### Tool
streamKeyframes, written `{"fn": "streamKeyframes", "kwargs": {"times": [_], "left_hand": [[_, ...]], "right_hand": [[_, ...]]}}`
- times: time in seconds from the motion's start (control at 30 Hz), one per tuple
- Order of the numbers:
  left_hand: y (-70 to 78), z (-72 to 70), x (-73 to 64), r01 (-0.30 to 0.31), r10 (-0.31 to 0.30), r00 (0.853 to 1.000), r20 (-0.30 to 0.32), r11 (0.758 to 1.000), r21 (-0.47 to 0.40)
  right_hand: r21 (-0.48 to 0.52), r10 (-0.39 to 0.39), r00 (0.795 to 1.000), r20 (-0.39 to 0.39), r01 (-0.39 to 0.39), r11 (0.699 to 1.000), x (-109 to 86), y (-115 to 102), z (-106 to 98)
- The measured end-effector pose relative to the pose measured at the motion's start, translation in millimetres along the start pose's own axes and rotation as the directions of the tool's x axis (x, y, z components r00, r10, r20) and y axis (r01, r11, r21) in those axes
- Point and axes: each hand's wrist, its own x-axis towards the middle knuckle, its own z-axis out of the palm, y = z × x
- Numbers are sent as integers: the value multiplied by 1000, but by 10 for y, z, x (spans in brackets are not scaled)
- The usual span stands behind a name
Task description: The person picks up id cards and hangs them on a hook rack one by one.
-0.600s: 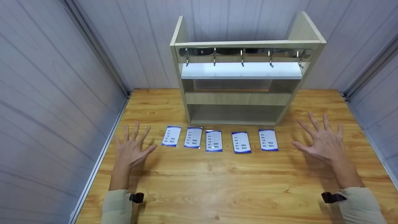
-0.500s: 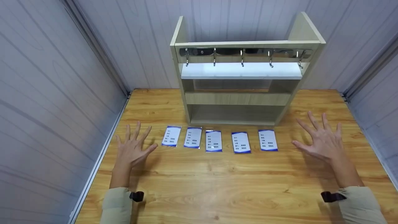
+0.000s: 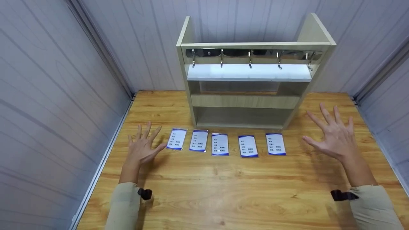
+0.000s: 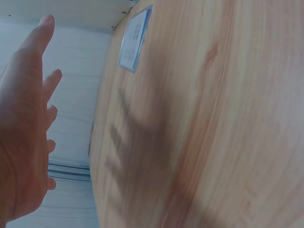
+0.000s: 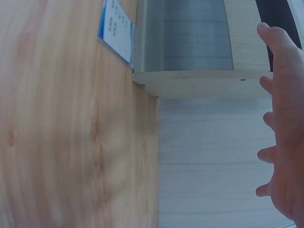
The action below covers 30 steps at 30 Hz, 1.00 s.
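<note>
Several white badge cards with blue edges and printed text lie in a row on the wooden table. My left hand (image 3: pixel 142 149) hovers above the table with fingers spread, its thumb near the leftmost card (image 3: pixel 176 139). To the right of the rightmost card (image 3: pixel 275 144) my right hand (image 3: pixel 337 140) is also raised, fingers spread and holding nothing. In the left wrist view a shadow of the hand falls on the wood below a card (image 4: pixel 135 40). The right wrist view has a card (image 5: pixel 117 31) beside the shelf's base.
Behind the cards stands a pale wooden shelf unit (image 3: pixel 244 101) with a white middle shelf (image 3: pixel 249 72). A metal rail with several hooks (image 3: pixel 250 59) runs along its upper front. Panelled walls (image 3: pixel 48 111) enclose the table (image 3: pixel 230 191) on the left, back and right.
My left hand has moved slightly right and forward, closer to the leftmost card. My right hand has shifted a little forward. The cards stay in place.
</note>
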Motion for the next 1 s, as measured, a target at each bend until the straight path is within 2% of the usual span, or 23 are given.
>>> {"fn": "streamKeyframes", "kwargs": {"times": [0.1,0.2,0.47,0.57,0.63,0.7,0.8,0.9,1.0], "left_hand": [[-12,43,38,-4,4,1000,-1,999,-36],[-14,83,73,-15,14,1000,-13,997,-70],[20,171,180,-60,53,996,-68,991,-119],[28,187,209,-74,66,995,-77,990,-119],[36,194,225,-73,65,995,-77,991,-111],[51,207,237,-68,61,995,-80,993,-99],[100,234,253,-58,50,995,-84,994,-95],[173,270,269,-54,44,995,-91,992,-112],[252,300,286,-55,44,996,-78,989,-141]], "right_hand": [[25,-22,997,-68,24,999,70,-25,-32],[46,-48,986,-161,56,997,132,-54,-25],[98,-64,926,-373,108,989,260,-98,69],[99,-76,879,-471,138,985,305,-89,105],[97,-101,831,-548,182,978,352,-97,112],[101,-124,769,-627,238,966,410,-124,107],[127,-133,707,-694,303,944,493,-188,48],[181,-117,683,-721,349,920,565,-232,-32],[242,-92,683,-725,378,894,640,-241,-107]]}}
